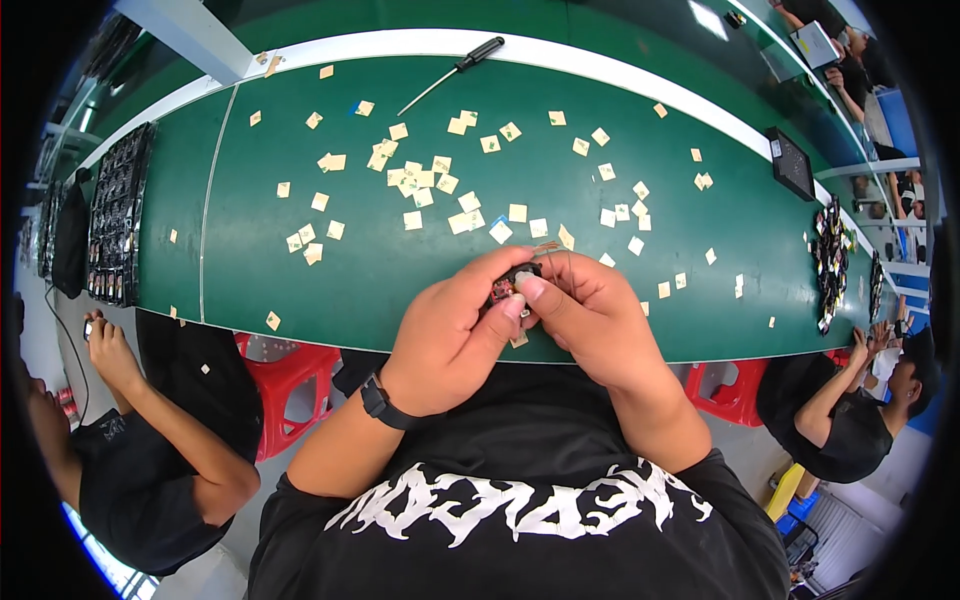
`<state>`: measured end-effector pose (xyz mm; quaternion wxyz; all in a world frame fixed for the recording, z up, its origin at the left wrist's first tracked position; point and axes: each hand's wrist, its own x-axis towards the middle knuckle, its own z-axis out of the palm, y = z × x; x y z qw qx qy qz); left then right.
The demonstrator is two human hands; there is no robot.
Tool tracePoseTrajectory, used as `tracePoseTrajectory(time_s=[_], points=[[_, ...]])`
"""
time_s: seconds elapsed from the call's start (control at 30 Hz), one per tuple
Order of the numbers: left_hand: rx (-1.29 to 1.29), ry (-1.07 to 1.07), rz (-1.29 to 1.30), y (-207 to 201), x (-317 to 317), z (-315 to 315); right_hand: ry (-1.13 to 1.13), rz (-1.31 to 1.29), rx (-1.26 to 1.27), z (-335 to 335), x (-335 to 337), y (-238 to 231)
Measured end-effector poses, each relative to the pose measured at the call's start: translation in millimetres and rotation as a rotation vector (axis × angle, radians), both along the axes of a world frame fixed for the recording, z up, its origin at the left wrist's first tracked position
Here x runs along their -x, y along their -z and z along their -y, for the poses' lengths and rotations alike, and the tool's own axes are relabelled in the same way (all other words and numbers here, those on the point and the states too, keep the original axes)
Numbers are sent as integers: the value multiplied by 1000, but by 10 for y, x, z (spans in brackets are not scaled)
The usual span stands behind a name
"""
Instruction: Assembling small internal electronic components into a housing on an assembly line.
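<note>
A small black device with a red circuit part inside (pixel 503 290) sits between my two hands, just above the near edge of the green table. My left hand (pixel 450 325) is closed around its left side, thumb pressed on it, a dark band on the wrist. From the other side my right hand (pixel 597 315) pinches it, its thumb on a small pale piece at the top. Thin brownish wires (pixel 548 246) stick out above the fingers. Most of the device is hidden by my fingers.
Many small cream square pieces (pixel 410 180) lie scattered over the green table (pixel 300 270). A screwdriver (pixel 455 72) lies at the far edge. Black trays (pixel 118 215) stand at the left, a dark box (pixel 791 165) and a heap of small parts (pixel 830 265) at the right. People sit on both sides.
</note>
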<state>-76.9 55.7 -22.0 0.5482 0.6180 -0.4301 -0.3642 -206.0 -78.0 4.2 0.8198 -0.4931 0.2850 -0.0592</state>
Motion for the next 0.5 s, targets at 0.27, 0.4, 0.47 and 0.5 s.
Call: tracePoseTrajectory(time_s=[0.27, 0.4, 0.47, 0.5], points=[[-48, 20, -300, -123, -34, -35, 28, -22, 137, 12, 122, 64], [121, 100, -263, -44, -70, -54, 32, -32, 173, -17, 148, 81], [135, 118, -252, -41, -79, -72, 41, 7, 179, -34, 168, 86], [150, 142, -246, -32, -87, -72, 41, 6, 176, -38, 170, 92]])
